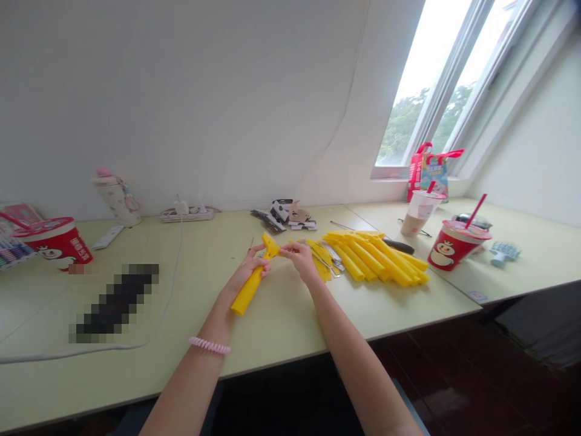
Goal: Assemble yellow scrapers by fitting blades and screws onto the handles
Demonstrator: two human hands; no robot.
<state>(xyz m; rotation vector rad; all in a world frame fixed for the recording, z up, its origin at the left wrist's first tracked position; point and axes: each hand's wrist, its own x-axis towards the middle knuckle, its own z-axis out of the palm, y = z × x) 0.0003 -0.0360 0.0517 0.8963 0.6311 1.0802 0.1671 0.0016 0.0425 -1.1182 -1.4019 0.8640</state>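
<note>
A yellow plastic scraper [249, 290] with a thick tubular handle and a flared head lies slanted in my left hand [254, 266]. My left fingers are wrapped round its upper handle, just below the head. My right hand [299, 257] is closed in a pinch at the right end of the head; anything small between those fingertips is hidden. Just right of that hand lie flat yellow pieces and metal blades [334, 257], partly overlapping. Beyond them is a pile of similar yellow scraper handles [376, 257], their round ends toward me.
Crumpled black-and-white packaging [285, 215] lies near the wall. At right stand a red cup [454, 245] with a straw, a clear cup [420, 215] and a blue hair claw [503, 253]. At left are another red cup [63, 242], a bottle [115, 197] and a power strip [188, 214].
</note>
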